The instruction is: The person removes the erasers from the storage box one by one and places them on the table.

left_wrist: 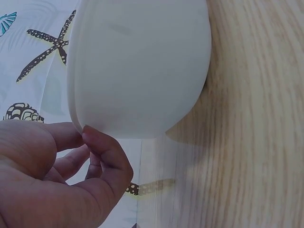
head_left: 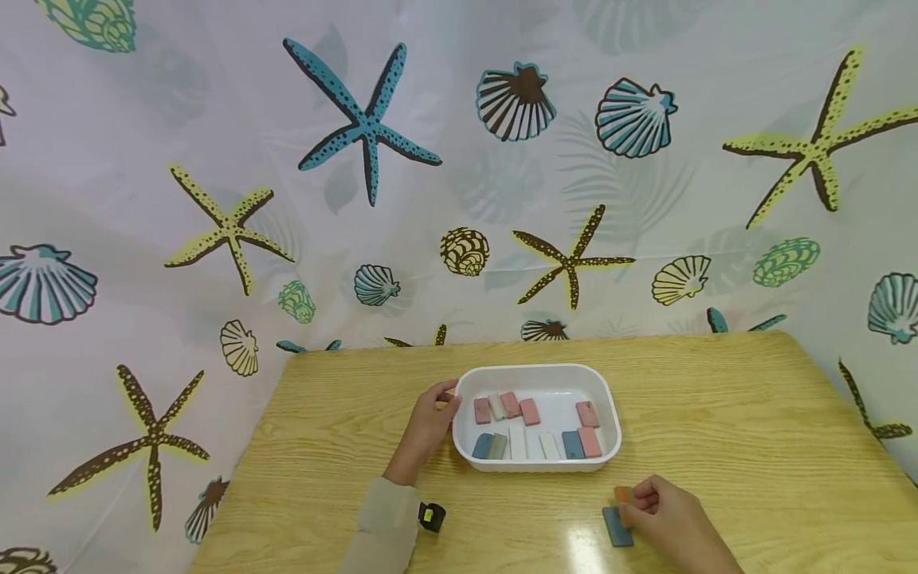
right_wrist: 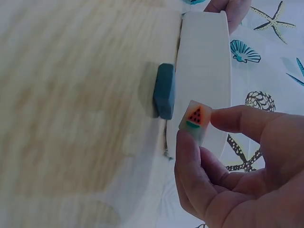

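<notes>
At its left end, the white plastic basin point(head_left: 535, 465) is pinched by the rim between the thumb and fingers of my left hand point(head_left: 433, 414); the left wrist view shows the basin's wall point(left_wrist: 142, 71) close up. My right hand point(head_left: 667, 514) pinches a small pale eraser point(right_wrist: 195, 118) with a watermelon-slice print between thumb and fingertips. Just below that eraser, a blue eraser point(head_left: 618, 528) lies on the table, in front of the basin's right end. The right wrist view shows the same blue eraser point(right_wrist: 165, 90) apart from the fingers.
Inside the basin lie several erasers: pink ones point(head_left: 529, 411), white ones point(head_left: 517, 442), grey-beige ones and blue ones point(head_left: 573, 445). All stand on a wood-grain table point(head_left: 344, 414). Behind hangs a white curtain point(head_left: 430, 215) printed with starfish and shells. A black device point(head_left: 432, 516) sits at my left sleeve.
</notes>
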`<state>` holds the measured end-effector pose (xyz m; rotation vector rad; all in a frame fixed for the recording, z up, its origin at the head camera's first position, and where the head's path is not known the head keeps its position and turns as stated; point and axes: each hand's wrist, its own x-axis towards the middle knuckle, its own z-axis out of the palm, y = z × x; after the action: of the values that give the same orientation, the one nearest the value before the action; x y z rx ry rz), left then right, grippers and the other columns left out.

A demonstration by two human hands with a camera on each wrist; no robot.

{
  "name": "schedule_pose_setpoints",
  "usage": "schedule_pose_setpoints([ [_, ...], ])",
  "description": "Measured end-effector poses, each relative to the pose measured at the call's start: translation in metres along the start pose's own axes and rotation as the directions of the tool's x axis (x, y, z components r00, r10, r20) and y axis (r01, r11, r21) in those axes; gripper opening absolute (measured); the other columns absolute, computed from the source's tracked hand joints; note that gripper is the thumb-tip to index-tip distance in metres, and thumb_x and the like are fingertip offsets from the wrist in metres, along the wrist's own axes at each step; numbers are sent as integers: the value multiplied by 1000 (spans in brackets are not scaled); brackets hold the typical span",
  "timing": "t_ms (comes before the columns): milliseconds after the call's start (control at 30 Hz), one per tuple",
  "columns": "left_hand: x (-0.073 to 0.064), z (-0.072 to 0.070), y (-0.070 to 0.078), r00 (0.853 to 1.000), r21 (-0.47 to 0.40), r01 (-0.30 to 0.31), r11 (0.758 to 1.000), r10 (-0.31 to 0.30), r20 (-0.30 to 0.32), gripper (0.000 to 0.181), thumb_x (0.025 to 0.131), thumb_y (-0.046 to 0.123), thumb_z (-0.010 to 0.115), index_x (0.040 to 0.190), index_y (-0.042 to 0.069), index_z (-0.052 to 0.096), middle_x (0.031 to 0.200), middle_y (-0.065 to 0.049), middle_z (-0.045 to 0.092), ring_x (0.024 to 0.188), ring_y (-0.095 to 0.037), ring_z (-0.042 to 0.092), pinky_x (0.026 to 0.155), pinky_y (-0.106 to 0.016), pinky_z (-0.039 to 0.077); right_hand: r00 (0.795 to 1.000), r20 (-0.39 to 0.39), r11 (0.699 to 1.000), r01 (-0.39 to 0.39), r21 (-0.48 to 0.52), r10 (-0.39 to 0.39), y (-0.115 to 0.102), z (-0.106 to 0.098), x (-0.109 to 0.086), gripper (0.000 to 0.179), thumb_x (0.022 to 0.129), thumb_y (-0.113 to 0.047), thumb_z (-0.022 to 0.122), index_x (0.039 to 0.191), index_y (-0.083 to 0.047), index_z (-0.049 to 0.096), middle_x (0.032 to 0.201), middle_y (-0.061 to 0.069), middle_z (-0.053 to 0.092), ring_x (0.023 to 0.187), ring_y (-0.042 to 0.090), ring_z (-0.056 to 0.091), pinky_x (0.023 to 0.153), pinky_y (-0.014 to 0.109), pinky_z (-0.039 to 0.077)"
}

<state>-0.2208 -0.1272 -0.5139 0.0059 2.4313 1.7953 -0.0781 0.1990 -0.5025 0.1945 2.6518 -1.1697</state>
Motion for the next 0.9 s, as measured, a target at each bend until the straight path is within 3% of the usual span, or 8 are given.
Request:
schedule_pose_setpoints([
  [400,-1,1,0,1000,-8,7,1000,-7,-4,35,95,13,53,130,8,52,104,-13,50,82,-31,56,69,-37,52,999,-1,998,-32,-59,32,19,1,-3,23,79,-18,68,88,0,56,77,1,55,70,15,50,63,30,44],
  [600,-2,0,1,1000,-15,20,1000,-20,-2,36,95,13,53,131,8,52,104,-13,50,82,-29,56,70,-38,52,997,50,996,-56,-67,60,19,2,0,25,81,-20,69,88,0,54,79,2,54,70,16,49,62,31,43],
  [900,-3,-1,4,1000,-16,-2,1000,2,4,38,95,11,53,132,3,50,104,-15,50,81,-31,56,71,-40,52,997,66,994,-34,-106,41,14,2,-1,27,82,-21,68,88,0,52,80,3,53,70,16,49,62,32,44],
])
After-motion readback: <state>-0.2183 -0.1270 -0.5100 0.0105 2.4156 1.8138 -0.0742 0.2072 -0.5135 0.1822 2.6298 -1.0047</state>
